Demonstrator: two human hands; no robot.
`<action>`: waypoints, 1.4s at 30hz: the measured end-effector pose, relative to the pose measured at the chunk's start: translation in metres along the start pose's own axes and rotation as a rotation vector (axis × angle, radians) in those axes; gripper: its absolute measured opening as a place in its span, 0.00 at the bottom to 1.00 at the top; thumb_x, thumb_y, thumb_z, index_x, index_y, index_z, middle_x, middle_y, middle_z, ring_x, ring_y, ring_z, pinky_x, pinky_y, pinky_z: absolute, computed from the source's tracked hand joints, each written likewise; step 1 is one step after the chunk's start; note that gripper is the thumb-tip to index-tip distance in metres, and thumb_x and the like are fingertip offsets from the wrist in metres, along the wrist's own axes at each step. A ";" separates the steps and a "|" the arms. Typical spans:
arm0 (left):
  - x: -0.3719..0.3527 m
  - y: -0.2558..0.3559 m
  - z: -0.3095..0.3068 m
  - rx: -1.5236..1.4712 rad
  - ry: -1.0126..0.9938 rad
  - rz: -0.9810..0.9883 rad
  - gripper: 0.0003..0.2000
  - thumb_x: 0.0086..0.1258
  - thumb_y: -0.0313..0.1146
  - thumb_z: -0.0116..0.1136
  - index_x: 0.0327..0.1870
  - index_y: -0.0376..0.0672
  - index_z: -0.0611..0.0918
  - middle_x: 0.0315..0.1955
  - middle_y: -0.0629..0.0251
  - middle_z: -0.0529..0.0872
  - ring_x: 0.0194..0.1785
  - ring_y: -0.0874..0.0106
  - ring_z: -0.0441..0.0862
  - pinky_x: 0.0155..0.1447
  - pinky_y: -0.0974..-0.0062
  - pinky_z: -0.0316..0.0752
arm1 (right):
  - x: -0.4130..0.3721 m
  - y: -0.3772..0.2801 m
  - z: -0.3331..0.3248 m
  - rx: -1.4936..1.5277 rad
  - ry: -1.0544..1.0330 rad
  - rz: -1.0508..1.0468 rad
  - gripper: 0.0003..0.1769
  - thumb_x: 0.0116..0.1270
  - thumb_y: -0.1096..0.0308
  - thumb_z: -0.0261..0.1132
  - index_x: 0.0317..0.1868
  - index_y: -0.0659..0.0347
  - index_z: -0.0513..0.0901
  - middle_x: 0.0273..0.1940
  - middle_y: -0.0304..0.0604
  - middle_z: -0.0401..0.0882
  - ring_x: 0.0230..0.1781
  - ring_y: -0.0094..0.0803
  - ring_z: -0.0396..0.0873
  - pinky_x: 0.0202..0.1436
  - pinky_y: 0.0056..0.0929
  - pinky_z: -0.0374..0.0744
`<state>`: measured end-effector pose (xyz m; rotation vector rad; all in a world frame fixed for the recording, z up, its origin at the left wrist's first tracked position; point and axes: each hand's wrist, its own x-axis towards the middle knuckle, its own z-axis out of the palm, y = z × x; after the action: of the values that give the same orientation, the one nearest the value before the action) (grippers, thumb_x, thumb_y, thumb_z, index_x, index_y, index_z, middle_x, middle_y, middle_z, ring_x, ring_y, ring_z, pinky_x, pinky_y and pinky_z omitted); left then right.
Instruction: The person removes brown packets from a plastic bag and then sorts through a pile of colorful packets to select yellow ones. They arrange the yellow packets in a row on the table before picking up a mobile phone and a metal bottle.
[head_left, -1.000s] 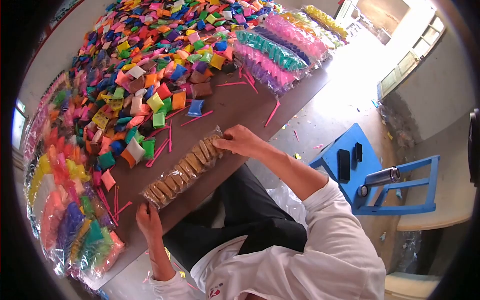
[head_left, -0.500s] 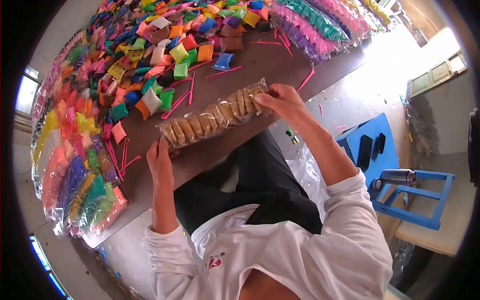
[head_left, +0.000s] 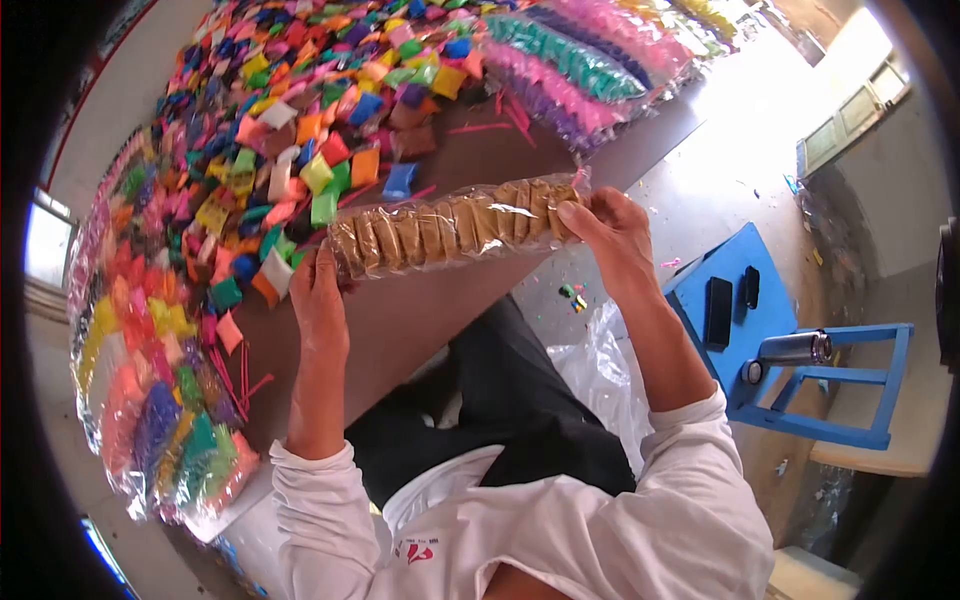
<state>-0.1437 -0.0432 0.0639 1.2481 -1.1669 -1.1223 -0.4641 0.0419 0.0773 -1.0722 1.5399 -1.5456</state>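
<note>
A long clear plastic bag [head_left: 455, 230] holds a row of brown packets and stretches between my two hands above the table edge. My left hand [head_left: 318, 290] is closed on its left end, thumb on top. At the other end my right hand [head_left: 610, 228] pinches the plastic, with the thumb lying over the last packet. Beyond the bag lies a big heap of small colourful packets [head_left: 290, 140]. Pink twist ties [head_left: 228, 385] lie by the heap on the brown table [head_left: 290, 345].
Filled bags of coloured packets lie at the table's far right [head_left: 570, 60] and near left [head_left: 170, 430]. On my right stands a blue stool [head_left: 735, 265] with a phone [head_left: 717, 312], a small black object [head_left: 750, 288] and a metal flask [head_left: 795, 348]. Clear plastic [head_left: 605, 370] hangs beside my leg.
Both hands keep hold of the bag. It is now more level and stretched further right, its right end having moved right. The view has shifted somewhat.
</note>
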 end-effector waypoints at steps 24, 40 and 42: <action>0.282 0.155 0.328 -0.002 -0.469 0.260 0.17 0.76 0.46 0.50 0.45 0.40 0.82 0.31 0.64 0.86 0.33 0.73 0.85 0.36 0.72 0.78 | 0.210 -0.034 -0.098 0.218 0.678 -0.326 0.17 0.64 0.59 0.75 0.34 0.68 0.83 0.27 0.37 0.81 0.25 0.18 0.73 0.29 0.17 0.70; 0.122 0.009 0.129 0.066 -0.455 -0.142 0.16 0.78 0.43 0.52 0.36 0.39 0.81 0.34 0.63 0.86 0.30 0.76 0.84 0.36 0.77 0.79 | 0.245 0.019 -0.084 -0.104 0.932 -0.121 0.24 0.61 0.50 0.74 0.25 0.66 0.83 0.24 0.40 0.80 0.27 0.26 0.75 0.35 0.30 0.75; 0.092 0.006 0.098 0.075 -0.435 -0.180 0.15 0.78 0.41 0.53 0.35 0.38 0.80 0.33 0.63 0.85 0.30 0.75 0.84 0.37 0.76 0.80 | 0.241 0.018 -0.087 -0.122 0.918 -0.085 0.25 0.62 0.50 0.74 0.27 0.66 0.83 0.24 0.39 0.79 0.28 0.25 0.73 0.34 0.29 0.74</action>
<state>-0.2330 -0.1433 0.0697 1.2181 -1.4483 -1.5506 -0.6447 -0.1405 0.0823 -0.4729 2.2090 -2.1853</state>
